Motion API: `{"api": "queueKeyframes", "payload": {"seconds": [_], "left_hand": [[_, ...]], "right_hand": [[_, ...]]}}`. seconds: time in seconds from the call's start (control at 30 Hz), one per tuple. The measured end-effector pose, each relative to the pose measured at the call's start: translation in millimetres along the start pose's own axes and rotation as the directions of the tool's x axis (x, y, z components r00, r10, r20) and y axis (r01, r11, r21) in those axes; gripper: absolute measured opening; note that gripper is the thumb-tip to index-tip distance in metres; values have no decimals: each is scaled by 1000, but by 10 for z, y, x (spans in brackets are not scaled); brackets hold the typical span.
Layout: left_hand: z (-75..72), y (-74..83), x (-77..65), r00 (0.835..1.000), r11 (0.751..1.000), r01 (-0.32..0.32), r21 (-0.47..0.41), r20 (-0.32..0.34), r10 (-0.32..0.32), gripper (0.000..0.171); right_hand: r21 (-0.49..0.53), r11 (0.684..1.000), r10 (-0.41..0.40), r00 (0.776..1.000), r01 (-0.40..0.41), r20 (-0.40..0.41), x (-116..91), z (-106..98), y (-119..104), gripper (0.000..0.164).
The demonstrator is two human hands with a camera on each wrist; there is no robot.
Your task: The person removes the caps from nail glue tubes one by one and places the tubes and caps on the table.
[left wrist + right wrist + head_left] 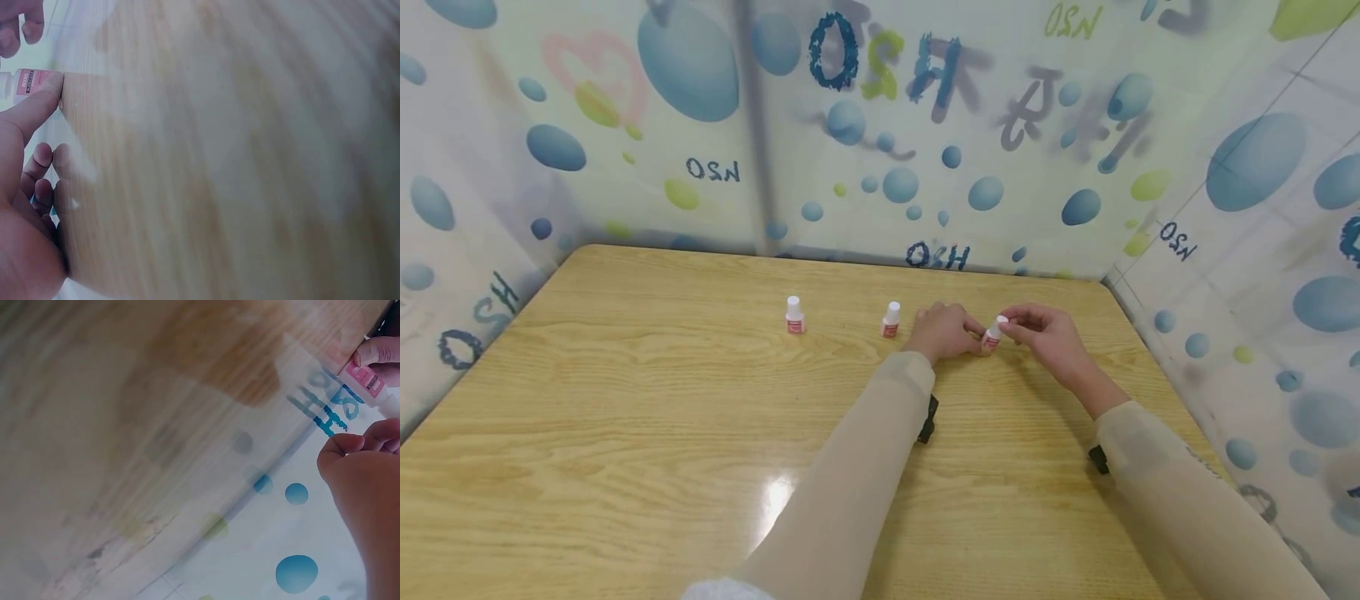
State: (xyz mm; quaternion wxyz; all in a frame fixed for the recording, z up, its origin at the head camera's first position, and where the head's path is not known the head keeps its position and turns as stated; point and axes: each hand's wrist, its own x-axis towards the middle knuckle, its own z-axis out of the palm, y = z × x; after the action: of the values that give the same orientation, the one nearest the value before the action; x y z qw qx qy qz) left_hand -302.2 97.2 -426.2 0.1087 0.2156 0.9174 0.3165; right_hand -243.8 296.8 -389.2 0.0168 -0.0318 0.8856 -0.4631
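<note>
- A small white bottle point(992, 337) with a pink label stood toward the right side of the table point(625, 400), its base at the tabletop and its body leaning a little to the right in the head view.
- The left hand point(946, 331) pinched this bottle low on its body; in the left wrist view the other fingers were bent and the hand's edge rested on the wood.
- The right hand point(1052, 342) was at the white cap point(1002, 321), its thumb and fingers bent toward it; whether they were pinching it or only beside it could not be told.
- Just beyond the left hand, to its left, a second bottle point(891, 322) of the same kind stood upright with its cap on.
- Farther left, well apart, stood a third bottle point(795, 318), also upright and capped.
- Beige sleeves point(842, 467) covered both forearms, and a dark device point(928, 419) showed under the left wrist.
- The table had a light wood grain and a bright reflection near the left sleeve.
- Behind it, a pale wall covering point(880, 221) carried blue and green spots, lettering and a pink heart point(597, 71).
</note>
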Motion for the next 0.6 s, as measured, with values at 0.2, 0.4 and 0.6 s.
{"api": "queueKeyframes", "payload": {"seconds": [0.2, 0.4, 0.6], "left_hand": [[2, -6, 6, 1000, 1000, -1, -2, 2, 1, 31], [13, -10, 17, 1000, 1000, 5, -3, 3, -5, 30], [6, 0, 5, 1000, 1000, 7, -14, 4, -7, 31]], "right_hand": [[-19, 1000, -13, 1000, 13, 11, 13, 0, 28, 40], [-10, 999, -33, 999, 33, 23, 14, 7, 34, 39], [18, 1000, -3, 1000, 3, 22, 6, 6, 15, 44]]}}
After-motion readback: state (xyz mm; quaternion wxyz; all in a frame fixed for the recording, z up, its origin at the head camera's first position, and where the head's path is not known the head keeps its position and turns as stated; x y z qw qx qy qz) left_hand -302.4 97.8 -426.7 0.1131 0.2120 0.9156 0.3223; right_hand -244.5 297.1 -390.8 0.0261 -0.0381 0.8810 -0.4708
